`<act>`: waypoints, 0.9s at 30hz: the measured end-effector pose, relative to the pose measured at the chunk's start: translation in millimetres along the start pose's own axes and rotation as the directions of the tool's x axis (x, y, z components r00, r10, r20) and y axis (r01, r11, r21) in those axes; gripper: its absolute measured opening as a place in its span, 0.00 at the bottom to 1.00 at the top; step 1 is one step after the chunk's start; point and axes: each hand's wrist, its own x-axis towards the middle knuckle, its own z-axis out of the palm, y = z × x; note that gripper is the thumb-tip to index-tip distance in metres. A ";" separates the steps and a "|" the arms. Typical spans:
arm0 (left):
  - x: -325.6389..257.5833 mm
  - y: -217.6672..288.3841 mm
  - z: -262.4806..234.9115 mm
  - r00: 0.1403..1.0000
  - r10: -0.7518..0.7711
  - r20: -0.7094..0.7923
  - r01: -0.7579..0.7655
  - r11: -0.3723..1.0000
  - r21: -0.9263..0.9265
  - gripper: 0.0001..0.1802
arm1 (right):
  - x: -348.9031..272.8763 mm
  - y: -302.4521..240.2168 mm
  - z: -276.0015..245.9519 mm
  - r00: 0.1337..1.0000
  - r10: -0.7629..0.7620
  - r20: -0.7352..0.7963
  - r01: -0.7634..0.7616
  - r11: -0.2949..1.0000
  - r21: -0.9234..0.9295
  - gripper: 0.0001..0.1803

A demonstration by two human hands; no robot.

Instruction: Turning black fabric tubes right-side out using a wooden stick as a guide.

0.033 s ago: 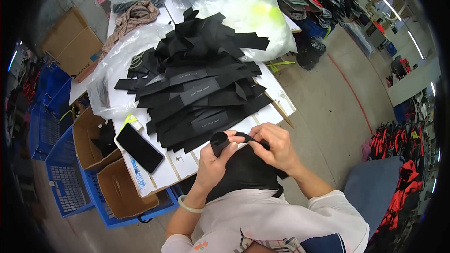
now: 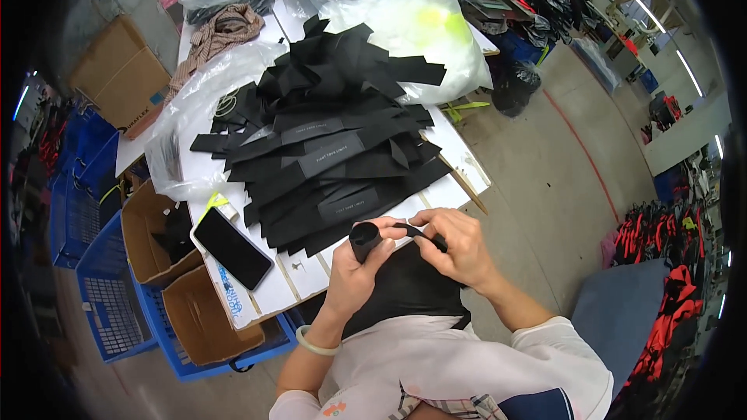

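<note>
Just in front of the table edge, my left hand [image 2: 358,266] is closed around a black fabric strip [image 2: 363,239], whose curled, tube-like end stands up out of the grip. My right hand [image 2: 455,245] pinches the same strip a little to the right, and a short length spans between the fingers of both hands. Beyond them on the table lies a heaped pile of black fabric strips [image 2: 327,187], several bearing a dark grey printed patch. Both palms hide part of the held strip.
At the left table corner lies a phone [image 2: 233,247]. Cardboard boxes [image 2: 204,317] and blue crates [image 2: 114,295] stand below it. Clear plastic bags [image 2: 405,39] and a checked cloth [image 2: 226,27] are behind the pile. A wooden stick [image 2: 465,184] lies along the right edge. A blue-grey chair [image 2: 618,311] stands right.
My right hand has dipped very slightly while still pinching the strip. The left hand and the pile look the same.
</note>
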 end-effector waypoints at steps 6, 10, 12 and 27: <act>2.5 2.2 -7.4 0.995 0.038 0.095 -0.028 0.994 -0.107 0.09 | -0.9 1.8 -3.9 0.895 0.315 0.315 -0.445 0.654 0.611 0.08; 10.8 -0.4 -15.7 0.987 0.017 0.157 0.011 0.985 -0.175 0.07 | -5.3 12.6 3.8 0.822 0.269 0.502 -0.547 0.126 0.827 0.05; 14.4 2.0 -14.2 0.988 0.011 0.153 0.015 0.985 -0.172 0.08 | -4.4 15.8 5.9 0.796 0.315 0.516 -0.569 0.101 0.816 0.07; 28.0 -10.8 -5.4 0.889 -0.459 0.008 0.065 0.108 -0.992 0.08 | 12.9 -23.8 15.8 0.961 -0.075 -0.268 0.119 0.982 0.150 0.08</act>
